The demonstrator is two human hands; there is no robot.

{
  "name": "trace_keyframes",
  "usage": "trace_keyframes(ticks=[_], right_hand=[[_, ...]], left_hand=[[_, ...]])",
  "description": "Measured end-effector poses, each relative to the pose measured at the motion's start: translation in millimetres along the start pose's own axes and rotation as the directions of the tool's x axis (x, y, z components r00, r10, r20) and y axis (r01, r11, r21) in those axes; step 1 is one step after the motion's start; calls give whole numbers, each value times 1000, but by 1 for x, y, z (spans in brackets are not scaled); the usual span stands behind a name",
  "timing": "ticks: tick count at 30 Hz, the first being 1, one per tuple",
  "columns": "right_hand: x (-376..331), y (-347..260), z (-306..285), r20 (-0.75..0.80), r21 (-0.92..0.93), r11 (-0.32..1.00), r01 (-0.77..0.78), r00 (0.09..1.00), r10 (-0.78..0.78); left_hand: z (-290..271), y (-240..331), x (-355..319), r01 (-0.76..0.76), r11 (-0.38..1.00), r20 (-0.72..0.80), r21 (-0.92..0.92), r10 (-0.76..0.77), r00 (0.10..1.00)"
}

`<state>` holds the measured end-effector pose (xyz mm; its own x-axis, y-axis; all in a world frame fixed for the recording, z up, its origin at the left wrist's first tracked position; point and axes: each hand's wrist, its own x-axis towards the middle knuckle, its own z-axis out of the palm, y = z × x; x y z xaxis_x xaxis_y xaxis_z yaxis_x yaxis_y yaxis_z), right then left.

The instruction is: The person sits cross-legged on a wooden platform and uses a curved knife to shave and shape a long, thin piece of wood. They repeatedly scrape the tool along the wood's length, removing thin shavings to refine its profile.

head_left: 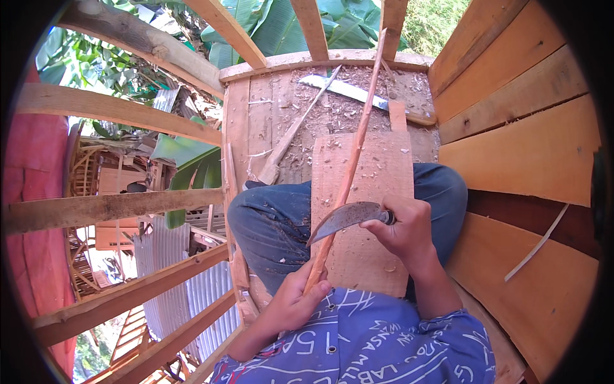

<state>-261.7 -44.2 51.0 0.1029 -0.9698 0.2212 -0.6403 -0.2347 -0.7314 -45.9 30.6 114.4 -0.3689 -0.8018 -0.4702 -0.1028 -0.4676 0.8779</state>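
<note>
Nearest the lens, a blue short-sleeved shirt with white printed lettering [377, 339] fills the lower edge, and both bare forearms rise from it. Left hand [291, 304] is clamped round the near end of a long thin reddish-brown wooden stick [350, 169], thumb laid along it, which judging by the grip keeps the stick from rolling or sliding. Right hand [406, 230] is closed on the handle of a curved grey steel knife [345, 217], whose blade crosses the stick at a slant with the edge touching the wood; the hands sit apart, one behind the blade and one beside it.

Under the stick lies a pale rectangular wooden board [368, 211] resting across the person's blue-jeaned knees [275, 224], seemingly as a backing for the stick. From the left hand the stick runs up over the board's middle, past its far edge and on toward the far rim of the raw plank platform [259, 121].

Shavings litter that platform's far end, where a second long flat-bladed knife [348, 89] lies slantwise near the far edge and a pale split wooden stave [297, 128] lies diagonally left of the board. Orange-brown wall planks [531, 153] close the right side.

No packages, labels or signs show; the only lettering is the shirt's white print.
</note>
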Motion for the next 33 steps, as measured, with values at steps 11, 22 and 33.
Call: trace_keyframes(ticks=[11,22,33], right_hand=[[25,37,-15,-206,-147,989,-28,979,-3],[31,32,-11,-210,-144,989,-21,978,-10],[32,25,-11,-126,27,991,-131,983,133]], left_hand=[[21,-11,-8,58,987,117,-149,-40,992],[19,-14,-12,61,980,117,-192,-39,992],[11,-11,-15,10,992,-18,129,-8,1000]])
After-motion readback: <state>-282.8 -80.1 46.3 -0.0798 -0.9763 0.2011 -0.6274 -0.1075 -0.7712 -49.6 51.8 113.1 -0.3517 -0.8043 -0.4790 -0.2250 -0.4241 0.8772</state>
